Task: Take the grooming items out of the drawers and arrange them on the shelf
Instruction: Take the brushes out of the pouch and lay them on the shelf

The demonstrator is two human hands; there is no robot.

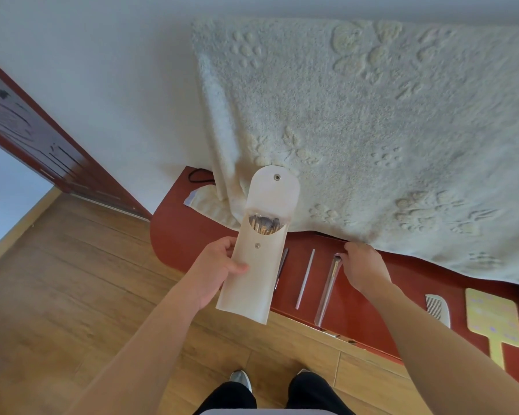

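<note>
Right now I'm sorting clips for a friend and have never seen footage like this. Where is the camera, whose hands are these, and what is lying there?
There is no machine: one camera sits on a person's head and looks down at their own bare hands. The left hand holds a cream pouch, flap open, with brushes inside. The right hand touches the top end of a clear brush sleeve lying on the red shelf; whether it grips is unclear. Also there: a thin white stick, a white comb and a yellow paddle. A fluffy blanket drapes onto the shelf.
</note>
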